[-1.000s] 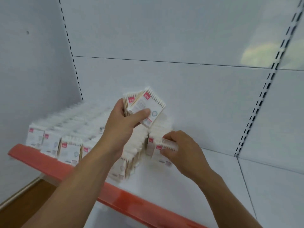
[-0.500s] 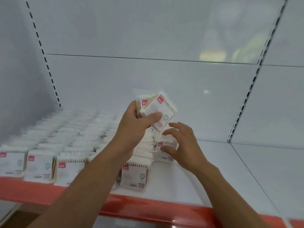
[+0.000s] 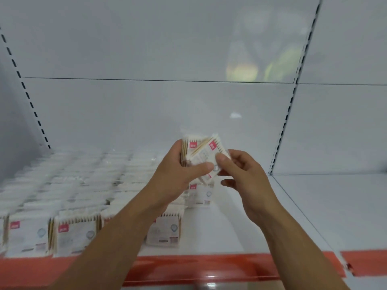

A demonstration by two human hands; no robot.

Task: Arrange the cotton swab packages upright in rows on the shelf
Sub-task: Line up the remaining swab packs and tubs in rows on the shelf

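Above the white shelf point(image 3: 240, 222), both bare hands meet on a small stack of cotton swab packages point(image 3: 202, 156) held in the air in front of the back panel point(image 3: 146, 114). The left hand point(image 3: 178, 176) grips the stack from the left, thumb pressed across the front package, while the right hand point(image 3: 245, 178) pinches the tilted front package at its right edge between thumb and forefinger; the hands are close together, with only the stack between them. How many packages the stack holds is hard to tell through the blur, though at least two red labels show. Below and to the left, rows of packages point(image 3: 69, 185) stand upright on the shelf, filling its left half from the back panel to the front, their cotton tips up and red labels facing forward. One standing package point(image 3: 200, 194) sits directly beneath the held stack, at the right end of the filled area, and another front package point(image 3: 165, 231) is partly hidden behind the left forearm. The shelf surface to the right of these is bare white. A red strip point(image 3: 209, 266) runs along the shelf's front edge, crossed by both forearms. Slotted uprights point(image 3: 293, 97) rise along the back panel on the right and left, and a faint yellowish reflection point(image 3: 243, 70) shows on the upper panel.
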